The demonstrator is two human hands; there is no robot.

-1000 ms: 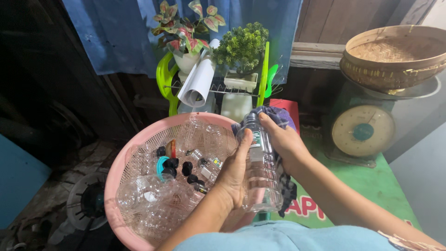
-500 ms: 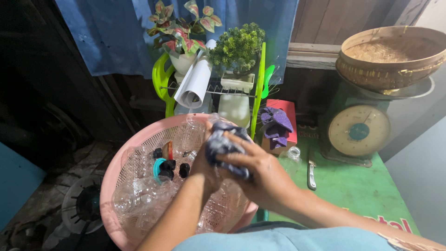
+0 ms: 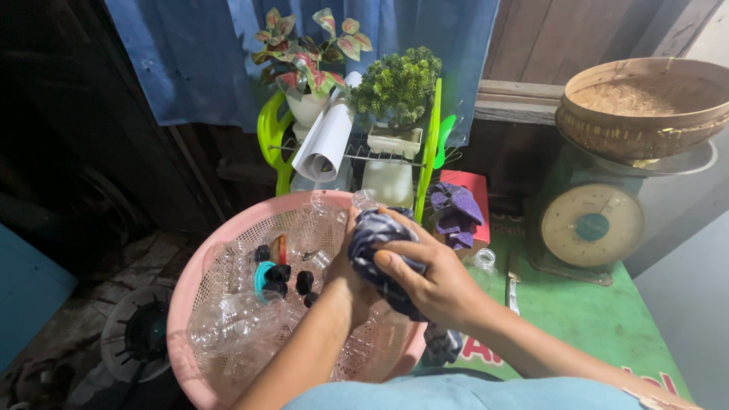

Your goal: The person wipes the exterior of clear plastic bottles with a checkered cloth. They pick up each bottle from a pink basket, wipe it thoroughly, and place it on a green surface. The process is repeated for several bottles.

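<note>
**Hands and dark cloth over pink basket**

Cloth, dark blue-grey and crumpled (image 3: 383, 262), sits bunched in the right hand (image 3: 429, 285). Fingers curl tight around it, thumb side up, nails showing. Loose tail of the same cloth hangs below the wrist, near the basket's near right rim.

Left hand (image 3: 345, 281) lies just left of the cloth, touching it, mostly hidden behind the bundle. Fingers cannot be told: wide or closed is not visible. A clear plastic bottle neck (image 3: 364, 201) pokes out just beyond the cloth's far edge; whether either hand grips the bottle is hidden.

Both hands hover above the right half of a round pink plastic mesh basket (image 3: 228, 235). Inside: a heap of clear empty plastic bottles (image 3: 228, 326), plus small black caps (image 3: 292, 281) and one teal ring near the middle.

Far side: lime-green plastic rack (image 3: 431, 137) holding a rolled white paper sheet (image 3: 326, 140), a white pot of red-green leaves (image 3: 300, 61) and a small bushy green plant (image 3: 399, 83). Blue curtain (image 3: 197, 61) behind.

Right of the hands: purple cloth (image 3: 456, 212) lying on a red box, a small clear glass jar (image 3: 482, 266) on the green tabletop (image 3: 600, 319). Farther right, a dial weighing scale (image 3: 592, 224) with a woven bamboo basket (image 3: 645, 106) on top.
</note>
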